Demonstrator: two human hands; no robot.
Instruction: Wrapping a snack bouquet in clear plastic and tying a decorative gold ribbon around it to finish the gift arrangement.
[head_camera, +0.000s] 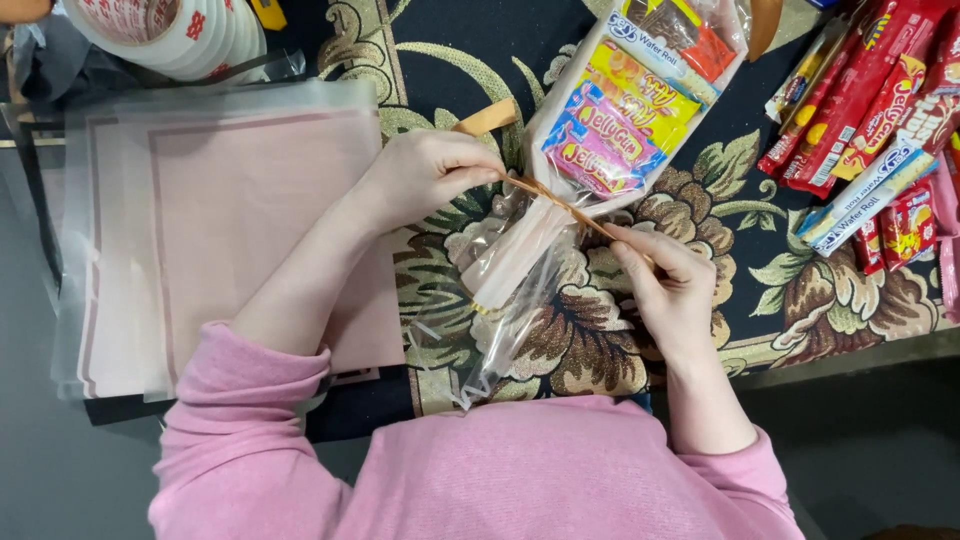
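We pinch the gold ribbon (560, 205) in both grips, left hand (425, 175) and right hand (670, 285), around the clear snack bag's (620, 110) neck.

Glossy clear plastic bag (590, 130); satin gold ribbon (560, 205) (smooth); woven cloth (600, 330) matt.

Pink sleeves (250, 400) at the bottom, and a tan-gold ribbon (560, 205) crossing a clear bag (620, 110) packed with yellow, magenta, orange and blue-and-white sweet packets. Underneath, a black cloth (590, 330) with gold-green leaves and brown flowers. Pale pink sheets (250, 200) with darker borders to one side; red wrappers (860, 90) to the other.
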